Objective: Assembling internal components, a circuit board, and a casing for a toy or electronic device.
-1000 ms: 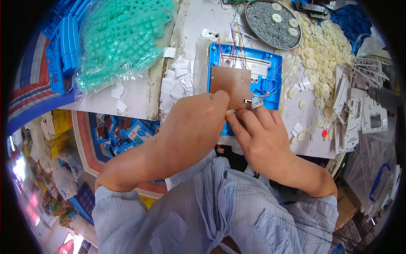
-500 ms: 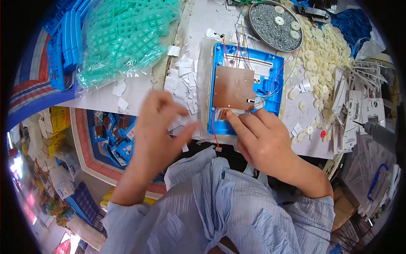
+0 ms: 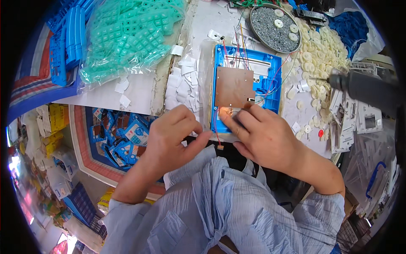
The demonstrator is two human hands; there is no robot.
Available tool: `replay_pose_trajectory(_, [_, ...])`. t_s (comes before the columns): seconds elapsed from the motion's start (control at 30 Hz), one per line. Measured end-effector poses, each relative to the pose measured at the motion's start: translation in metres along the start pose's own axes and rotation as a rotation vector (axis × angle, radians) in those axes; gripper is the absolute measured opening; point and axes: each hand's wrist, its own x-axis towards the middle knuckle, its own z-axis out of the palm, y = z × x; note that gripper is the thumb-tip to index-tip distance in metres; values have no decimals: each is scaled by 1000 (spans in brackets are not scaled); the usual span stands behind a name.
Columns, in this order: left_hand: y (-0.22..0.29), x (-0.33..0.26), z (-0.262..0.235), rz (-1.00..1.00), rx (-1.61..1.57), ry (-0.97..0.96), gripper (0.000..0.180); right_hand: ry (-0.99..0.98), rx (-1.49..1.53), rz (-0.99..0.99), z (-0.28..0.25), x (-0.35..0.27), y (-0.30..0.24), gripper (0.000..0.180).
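An open blue plastic case [image 3: 277, 95] lies in front of me with a brown circuit board [image 3: 234, 86] inside it and thin coloured wires running across. My right hand [image 3: 268, 137] is over the case's near edge, its fingertips closed on a small copper-coloured board [image 3: 226, 111] below the larger one. The fingers partly cover that small piece. Left of the case, my left hand [image 3: 175, 135] hovers with curled fingers and the thumb apart, nothing visible between them. Close to its thumb, red wires [image 3: 216, 127] hang over the case edge, ending in a small connector [image 3: 220, 147].
White paper pieces [image 3: 182, 86] lie left of the case, beside a bag of green keypads [image 3: 127, 42]. A screw tray [image 3: 266, 38] and cream plastic discs [image 3: 319, 51] lie beyond and right. A dark power screwdriver [image 3: 366, 84] juts in from the right. Blue units fill a bin [image 3: 86, 156].
My left hand has come down and right, closer to the case's near corner, its fingers more curled. My right hand stays at the small board. The screwdriver has swung upward and inward.
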Motion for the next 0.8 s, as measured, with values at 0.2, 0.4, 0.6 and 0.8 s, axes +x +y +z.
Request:
replay_pose_trajectory(0.2, [-10, 18, -4, 249, 111, -109, 26, 108, 113, -8, 3, -9, 6, 46])
replay_pose_trajectory(0.4, [-12, 41, -11, 544, 270, -347, 32, 332, 186, -32, 9, -14, 8, 29])
replay_pose_trajectory(0.6, [-12, 74, -19, 528, 30, -508, 19, 530, 378, 96, 20, -19, -11, 25])
replay_pose_trajectory(0.8, [4, 86, 4, 409, -81, -478, 15, 556, 530, 258, 22, -36, -4, 19])
